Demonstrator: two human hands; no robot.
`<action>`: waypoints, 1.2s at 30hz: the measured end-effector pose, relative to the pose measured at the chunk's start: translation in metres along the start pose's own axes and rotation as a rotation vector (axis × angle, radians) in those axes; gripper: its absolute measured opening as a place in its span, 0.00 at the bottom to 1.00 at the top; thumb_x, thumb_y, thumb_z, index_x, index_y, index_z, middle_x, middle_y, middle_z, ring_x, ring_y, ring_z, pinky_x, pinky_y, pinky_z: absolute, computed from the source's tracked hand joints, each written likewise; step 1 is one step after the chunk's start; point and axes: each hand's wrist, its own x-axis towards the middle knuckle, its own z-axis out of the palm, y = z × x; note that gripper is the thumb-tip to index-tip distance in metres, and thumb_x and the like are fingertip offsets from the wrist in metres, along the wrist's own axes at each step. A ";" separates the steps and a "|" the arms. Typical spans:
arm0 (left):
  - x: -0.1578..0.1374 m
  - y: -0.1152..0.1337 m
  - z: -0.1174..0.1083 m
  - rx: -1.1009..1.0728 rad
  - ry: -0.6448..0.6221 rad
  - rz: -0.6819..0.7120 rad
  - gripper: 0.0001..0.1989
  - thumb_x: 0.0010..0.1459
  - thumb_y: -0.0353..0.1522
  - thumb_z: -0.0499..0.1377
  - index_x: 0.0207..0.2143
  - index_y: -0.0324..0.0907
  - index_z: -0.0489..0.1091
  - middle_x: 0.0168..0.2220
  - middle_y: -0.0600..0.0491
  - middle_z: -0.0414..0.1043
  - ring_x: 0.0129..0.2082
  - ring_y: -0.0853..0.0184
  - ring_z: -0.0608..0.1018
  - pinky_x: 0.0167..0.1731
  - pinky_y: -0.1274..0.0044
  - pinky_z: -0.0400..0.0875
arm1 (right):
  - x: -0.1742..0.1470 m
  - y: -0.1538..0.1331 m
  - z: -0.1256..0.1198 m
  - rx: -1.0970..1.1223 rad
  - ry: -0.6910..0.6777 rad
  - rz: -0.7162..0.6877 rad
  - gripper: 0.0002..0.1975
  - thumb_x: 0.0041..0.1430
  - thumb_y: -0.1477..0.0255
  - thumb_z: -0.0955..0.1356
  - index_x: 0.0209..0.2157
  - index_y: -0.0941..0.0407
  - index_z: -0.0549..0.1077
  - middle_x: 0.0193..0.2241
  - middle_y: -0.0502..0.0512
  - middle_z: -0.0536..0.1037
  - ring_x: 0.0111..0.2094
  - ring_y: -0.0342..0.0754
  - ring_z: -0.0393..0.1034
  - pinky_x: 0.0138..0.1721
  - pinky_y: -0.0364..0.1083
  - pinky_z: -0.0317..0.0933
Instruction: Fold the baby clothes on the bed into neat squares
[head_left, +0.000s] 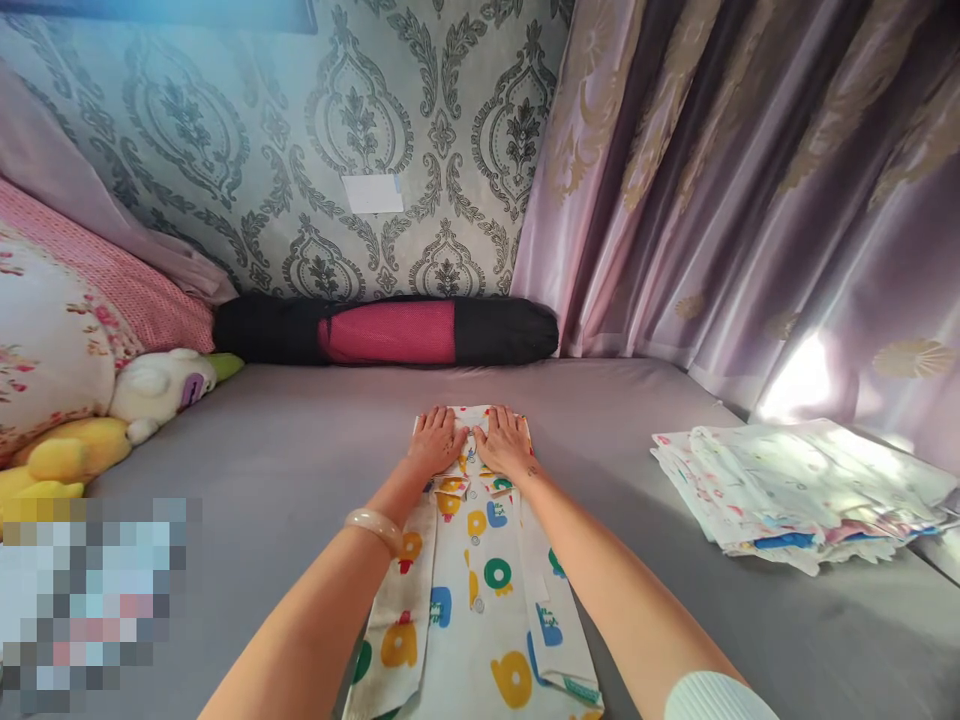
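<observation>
The shirt (480,550) lies at the lower centre of the frame, its folded sleeves (397,620) loose-looking and apt to skew if the left hand (439,442) or right hand (502,440), both flat and gripping nothing on its far end, drags the cloth sideways over the bed (300,430).

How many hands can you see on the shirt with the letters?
2. The left hand lies flat on the left side of the letter-print shirt's far end; the right hand lies flat on its right side. No other hands show.
</observation>
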 end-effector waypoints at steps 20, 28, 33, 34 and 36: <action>-0.009 0.000 -0.007 0.001 -0.025 -0.018 0.25 0.68 0.36 0.40 0.64 0.38 0.56 0.67 0.41 0.53 0.67 0.55 0.54 0.64 0.59 0.49 | -0.001 -0.021 0.000 0.015 -0.056 -0.184 0.27 0.69 0.66 0.52 0.66 0.54 0.55 0.67 0.56 0.53 0.68 0.54 0.42 0.65 0.60 0.33; -0.027 0.011 -0.027 0.069 -0.029 -0.046 0.26 0.68 0.36 0.40 0.65 0.36 0.52 0.68 0.40 0.50 0.68 0.56 0.52 0.64 0.60 0.48 | -0.014 -0.020 -0.020 0.066 -0.142 -0.188 0.28 0.68 0.67 0.51 0.67 0.57 0.52 0.68 0.59 0.48 0.69 0.53 0.37 0.66 0.60 0.32; -0.052 0.015 -0.024 0.058 -0.067 0.031 0.27 0.68 0.36 0.39 0.66 0.35 0.52 0.68 0.41 0.51 0.68 0.56 0.52 0.64 0.61 0.48 | -0.039 -0.017 -0.020 0.040 -0.100 -0.223 0.28 0.67 0.67 0.53 0.66 0.57 0.54 0.68 0.59 0.49 0.69 0.53 0.37 0.66 0.60 0.32; -0.055 0.015 -0.022 0.057 -0.069 0.035 0.27 0.68 0.36 0.39 0.66 0.36 0.53 0.68 0.41 0.51 0.68 0.55 0.52 0.64 0.61 0.49 | -0.042 -0.017 -0.018 0.035 -0.097 -0.219 0.28 0.68 0.66 0.52 0.66 0.56 0.54 0.68 0.59 0.49 0.68 0.53 0.38 0.66 0.60 0.33; -0.059 0.016 -0.018 0.059 -0.059 0.035 0.27 0.68 0.37 0.39 0.66 0.36 0.54 0.67 0.41 0.51 0.68 0.55 0.53 0.64 0.61 0.50 | -0.044 -0.017 -0.014 0.028 -0.089 -0.209 0.28 0.68 0.66 0.52 0.67 0.56 0.54 0.68 0.59 0.50 0.68 0.53 0.40 0.66 0.60 0.33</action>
